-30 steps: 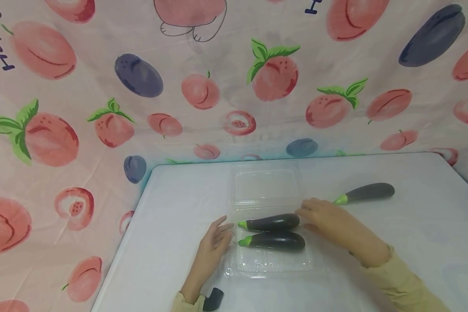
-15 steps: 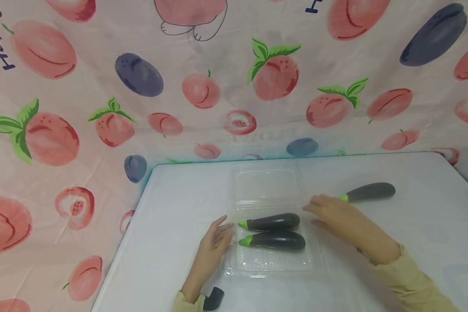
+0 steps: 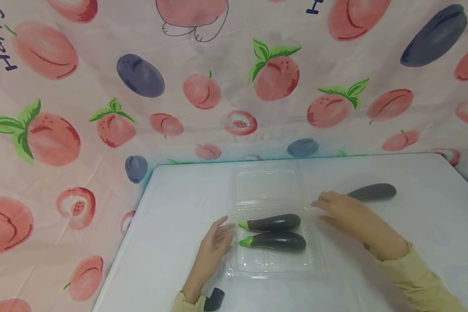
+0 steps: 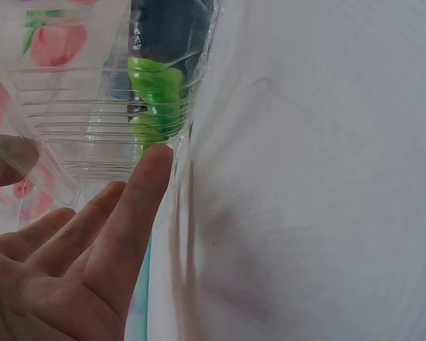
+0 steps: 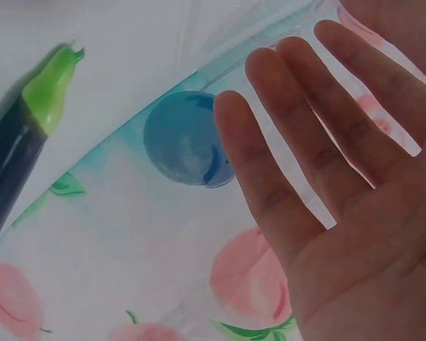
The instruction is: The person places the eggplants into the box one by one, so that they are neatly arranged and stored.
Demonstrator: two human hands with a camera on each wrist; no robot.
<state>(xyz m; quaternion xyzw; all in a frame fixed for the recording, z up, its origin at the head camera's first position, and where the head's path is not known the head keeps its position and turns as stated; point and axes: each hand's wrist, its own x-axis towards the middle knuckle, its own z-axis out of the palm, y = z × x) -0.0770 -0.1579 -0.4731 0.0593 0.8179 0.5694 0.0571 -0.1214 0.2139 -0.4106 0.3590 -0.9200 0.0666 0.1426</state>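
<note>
Two dark purple eggplants with green stems, an upper one [image 3: 274, 222] and a lower one [image 3: 277, 241], lie side by side in the base of a clear plastic clamshell box [image 3: 273, 264], whose lid is folded back. My left hand [image 3: 213, 245] is at the box's left side with fingers extended; in the left wrist view a fingertip [image 4: 155, 160] touches the ribbed wall by the stems. To the right of the box, my right hand [image 3: 343, 212] hovers with straight fingers, holding nothing. A third eggplant [image 3: 374, 192] lies beyond it, its stem hidden by the hand in the head view.
The white table [image 3: 413, 225] ends at a fruit-printed cloth [image 3: 234, 78] that hangs behind and to the left. A black object [image 3: 214, 299] sits by the left wrist. The open lid [image 3: 267, 186] lies toward the back edge.
My right hand has moved right, away from the eggplants in the box and toward the third one, now covering its stem. My left hand and the box have stayed in place.
</note>
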